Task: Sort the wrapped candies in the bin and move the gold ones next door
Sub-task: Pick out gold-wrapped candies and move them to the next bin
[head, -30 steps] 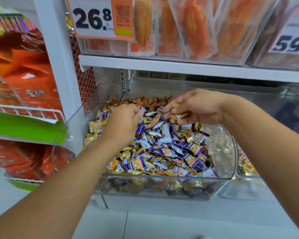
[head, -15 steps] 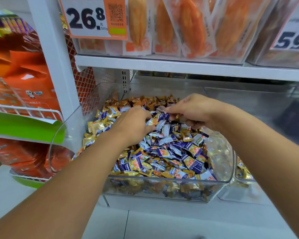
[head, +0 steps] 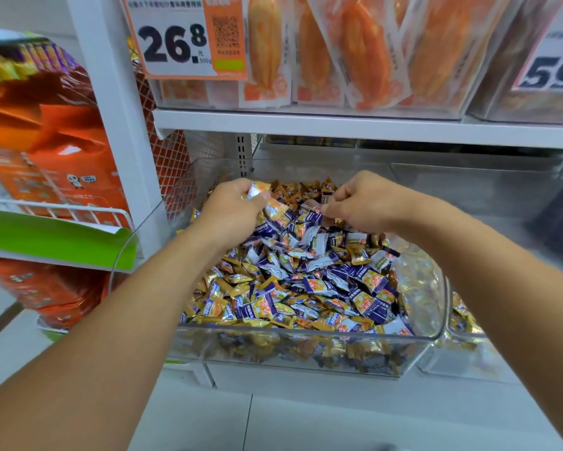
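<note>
While both hands dig at the heap's 12 o'clock end in the clear bin (head: 306,333), your right hand (head: 367,203) (curled round a gold candy (head: 326,199)) sits nearer the neighbouring bin (head: 462,336) at 4 o'clock; your left hand (head: 231,209) pinches a wrapper (head: 256,189).

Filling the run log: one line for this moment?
left hand: holds gold candy | right hand: pinches candy in clear bin | neighbouring bin: gold candies

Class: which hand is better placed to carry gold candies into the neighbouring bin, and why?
The right hand. It works on the side of the candy bin nearest the neighbouring bin, which sits to the right; the left hand would have to cross over.
</note>
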`<state>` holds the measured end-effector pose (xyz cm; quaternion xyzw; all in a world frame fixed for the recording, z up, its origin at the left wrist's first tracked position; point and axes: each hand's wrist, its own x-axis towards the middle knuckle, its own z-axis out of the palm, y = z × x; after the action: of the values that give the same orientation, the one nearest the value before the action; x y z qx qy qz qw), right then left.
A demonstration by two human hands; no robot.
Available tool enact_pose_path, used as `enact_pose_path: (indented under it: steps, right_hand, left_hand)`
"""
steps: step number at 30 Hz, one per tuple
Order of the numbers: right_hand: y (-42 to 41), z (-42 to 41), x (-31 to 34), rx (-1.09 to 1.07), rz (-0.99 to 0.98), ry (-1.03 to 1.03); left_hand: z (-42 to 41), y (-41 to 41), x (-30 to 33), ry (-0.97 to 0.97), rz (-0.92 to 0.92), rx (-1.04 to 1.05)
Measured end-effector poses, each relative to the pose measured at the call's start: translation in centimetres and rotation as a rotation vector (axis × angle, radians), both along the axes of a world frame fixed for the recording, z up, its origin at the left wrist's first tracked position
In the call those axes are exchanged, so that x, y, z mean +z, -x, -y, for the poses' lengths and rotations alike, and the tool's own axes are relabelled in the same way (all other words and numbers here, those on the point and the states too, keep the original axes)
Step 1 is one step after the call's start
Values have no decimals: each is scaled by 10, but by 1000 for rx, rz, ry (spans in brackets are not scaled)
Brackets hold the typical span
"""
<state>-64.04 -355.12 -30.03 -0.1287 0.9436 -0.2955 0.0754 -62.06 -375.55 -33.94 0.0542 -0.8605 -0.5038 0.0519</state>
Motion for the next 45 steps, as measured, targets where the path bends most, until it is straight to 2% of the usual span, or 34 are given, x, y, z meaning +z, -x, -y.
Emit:
enact_pose_path:
  steps: [2, 5, 9, 12, 15, 19, 22, 24, 27, 31, 33, 35, 38, 42, 43, 45]
  right_hand:
    - [-6, 7, 5, 117, -11, -18]
    - [-13, 18, 8, 263, -31, -63]
    - [-10, 20, 8, 240, -141, -117]
    - [-14, 17, 6, 262, 19, -63]
    - [-24, 20, 4, 375, 228, -61]
    - [-39, 23, 2, 524, 385, -242]
    - [-43, 26, -6, 519, 266, -543]
    - [-39, 24, -10, 461, 122, -640]
    - [-31, 14, -8, 396, -26, -692]
    - [-39, 2, 3, 452, 58, -443]
    - [-50, 2, 5, 539, 169, -417]
    - [-56, 7, -2, 585, 200, -528]
    - [-53, 14, -18, 588, 82, -577]
    - [-37, 6, -17, 476, -199, -385]
    - [-34, 6, -13, 452, -205, -311]
    - [-32, 8, -9, 408, -96, -222]
  left_hand:
    - [5, -3, 3, -122, 76, -46]
    - [10, -7, -4, -186, 133, -93]
    - [13, -18, 1, -353, 170, -122]
    - [15, -22, 6, -553, 245, -75]
    - [14, -29, 12, -699, 280, -45]
    - [8, -39, 12, -769, 317, -14]
    - [7, -39, 9, -785, 314, -28]
    - [6, -40, 8, -680, 315, -78]
    - [5, -37, 2, -310, 284, -146]
    - [-4, -36, 3, 275, 88, -252]
    - [-9, -43, 0, 517, -22, -373]
    - [-5, -46, -1, 558, -3, -414]
    - [7, -48, -1, 711, 19, -524]
    - [18, -44, 5, 783, 129, -581]
    - [17, -43, 4, 793, 136, -587]
    - [17, -39, 2, 764, 130, -571]
